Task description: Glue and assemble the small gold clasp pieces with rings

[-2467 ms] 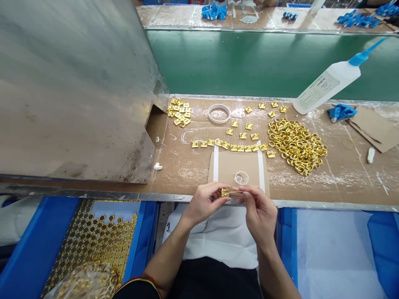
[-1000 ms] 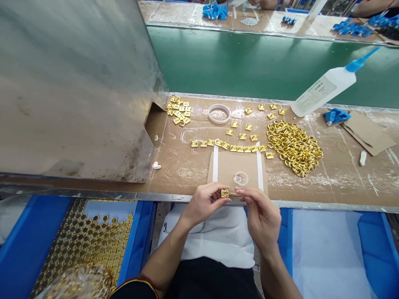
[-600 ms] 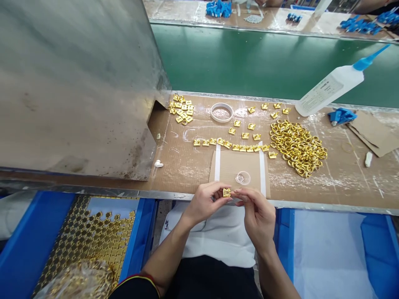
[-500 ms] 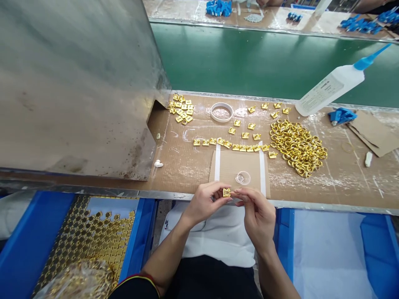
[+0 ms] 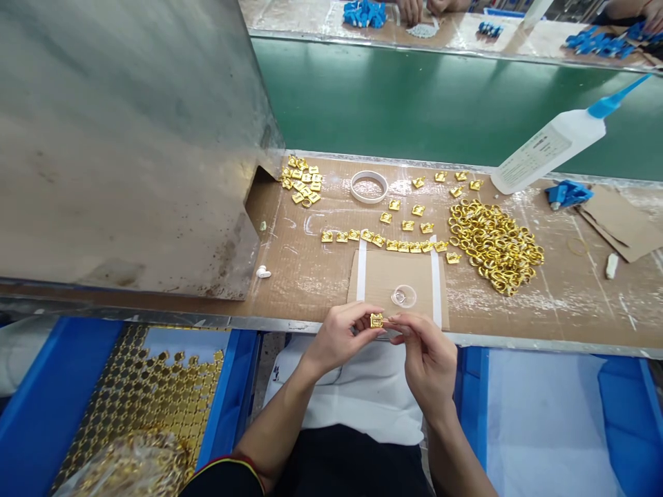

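My left hand (image 5: 338,339) pinches a small square gold piece (image 5: 376,320) between thumb and fingertips, just over the table's front edge. From the other side my right hand (image 5: 431,355) comes up to it, thumb and fingers pressed together at the piece's right edge. Whatever those right fingers hold is too small to make out. Just beyond the hands, a small clear round dish (image 5: 407,297) rests on a cardboard pad (image 5: 396,269) with white tape strips. Similar gold pieces (image 5: 402,246) form a row along the pad's far edge.
A heap of gold rings (image 5: 497,245) lies right of the pad, near a white bottle (image 5: 552,148) with a blue nozzle. A roll of tape (image 5: 369,187) sits behind. A large metal housing (image 5: 129,152) blocks the left. Blue drawers flank my lap. A co-worker's hands (image 5: 411,10) show across the green belt.
My hands and the gold piece stay almost still. Across the belt, a co-worker's hands have come further into view at the small pale heap, and another hand appears at far right.
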Demonstrator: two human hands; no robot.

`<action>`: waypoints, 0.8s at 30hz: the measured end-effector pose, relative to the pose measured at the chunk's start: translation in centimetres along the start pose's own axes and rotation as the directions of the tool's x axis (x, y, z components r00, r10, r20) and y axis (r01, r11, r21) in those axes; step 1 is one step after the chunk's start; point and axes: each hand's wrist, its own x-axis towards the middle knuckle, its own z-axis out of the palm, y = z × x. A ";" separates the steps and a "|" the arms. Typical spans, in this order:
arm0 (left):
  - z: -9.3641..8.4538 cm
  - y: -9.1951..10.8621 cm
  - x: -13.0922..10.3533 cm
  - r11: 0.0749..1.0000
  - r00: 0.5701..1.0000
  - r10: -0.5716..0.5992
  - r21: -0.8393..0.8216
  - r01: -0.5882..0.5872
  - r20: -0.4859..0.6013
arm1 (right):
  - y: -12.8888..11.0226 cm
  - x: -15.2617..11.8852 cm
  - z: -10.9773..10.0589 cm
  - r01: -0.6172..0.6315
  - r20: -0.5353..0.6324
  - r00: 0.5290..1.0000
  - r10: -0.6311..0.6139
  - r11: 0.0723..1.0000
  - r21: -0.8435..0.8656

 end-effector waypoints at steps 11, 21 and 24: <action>0.0 0.0 0.0 1.000 1.000 -0.001 -0.012 0.001 -0.002 | 0.0 0.1 0.0 0.020 0.002 1.000 -0.020 1.000 -0.022; 0.0 0.1 -0.1 0.999 0.999 -0.037 -0.007 0.037 0.007 | -0.3 0.2 -0.1 0.016 -0.004 1.000 -0.016 1.000 -0.026; 0.0 0.1 0.0 0.999 0.999 -0.034 -0.007 0.034 0.002 | -0.2 0.2 -0.1 0.013 -0.004 1.000 -0.013 0.999 -0.032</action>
